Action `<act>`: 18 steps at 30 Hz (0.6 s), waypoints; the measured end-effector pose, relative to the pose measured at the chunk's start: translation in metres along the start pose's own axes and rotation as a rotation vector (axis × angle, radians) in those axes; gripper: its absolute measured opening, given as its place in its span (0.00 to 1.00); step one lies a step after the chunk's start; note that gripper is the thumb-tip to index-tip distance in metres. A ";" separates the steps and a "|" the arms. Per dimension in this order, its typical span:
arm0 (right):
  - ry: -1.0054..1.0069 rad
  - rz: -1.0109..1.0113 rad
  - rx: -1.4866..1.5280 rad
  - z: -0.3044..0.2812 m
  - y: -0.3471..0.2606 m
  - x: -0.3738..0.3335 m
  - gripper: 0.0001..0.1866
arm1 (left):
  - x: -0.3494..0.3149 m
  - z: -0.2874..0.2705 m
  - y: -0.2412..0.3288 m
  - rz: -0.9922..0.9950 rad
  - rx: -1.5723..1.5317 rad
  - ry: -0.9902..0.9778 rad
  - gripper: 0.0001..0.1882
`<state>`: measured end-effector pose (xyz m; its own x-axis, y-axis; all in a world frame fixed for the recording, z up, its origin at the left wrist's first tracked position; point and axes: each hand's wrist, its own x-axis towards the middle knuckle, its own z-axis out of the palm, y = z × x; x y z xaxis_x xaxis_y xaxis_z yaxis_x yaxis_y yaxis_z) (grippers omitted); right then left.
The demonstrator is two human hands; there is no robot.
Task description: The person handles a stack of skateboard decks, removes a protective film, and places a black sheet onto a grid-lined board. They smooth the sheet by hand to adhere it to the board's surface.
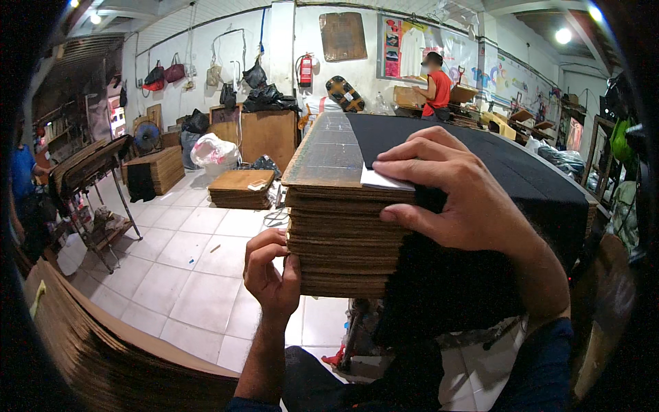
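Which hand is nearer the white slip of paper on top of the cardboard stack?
Right. The right hand lies on the stack's top with fingertips on the white slip; the left hand presses the stack's front edge lower down, apart from the slip.

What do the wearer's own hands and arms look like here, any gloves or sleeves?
No gloves: both the left hand and the right hand are bare, with no rings or watch visible. The left forearm is bare up to a dark blue cuff at the lower edge. The right arm wears a dark blue sleeve starting just below the wrist.
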<state>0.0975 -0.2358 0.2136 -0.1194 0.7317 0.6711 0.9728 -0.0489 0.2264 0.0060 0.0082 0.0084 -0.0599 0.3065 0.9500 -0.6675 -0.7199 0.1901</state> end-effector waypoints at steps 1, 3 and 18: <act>0.019 -0.037 -0.018 0.004 0.001 0.000 0.21 | 0.000 0.000 0.001 -0.009 -0.011 -0.008 0.11; 0.074 -0.059 -0.024 0.008 0.000 -0.002 0.17 | -0.001 -0.001 0.001 -0.036 -0.040 -0.006 0.12; 0.209 0.425 0.868 0.082 -0.087 -0.062 0.21 | 0.018 -0.025 0.020 -0.096 0.019 -0.196 0.12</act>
<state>0.0360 -0.2214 0.0948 0.3222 0.6301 0.7065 0.7407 0.2970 -0.6026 -0.0270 0.0155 0.0232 0.1495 0.2484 0.9570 -0.6492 -0.7054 0.2845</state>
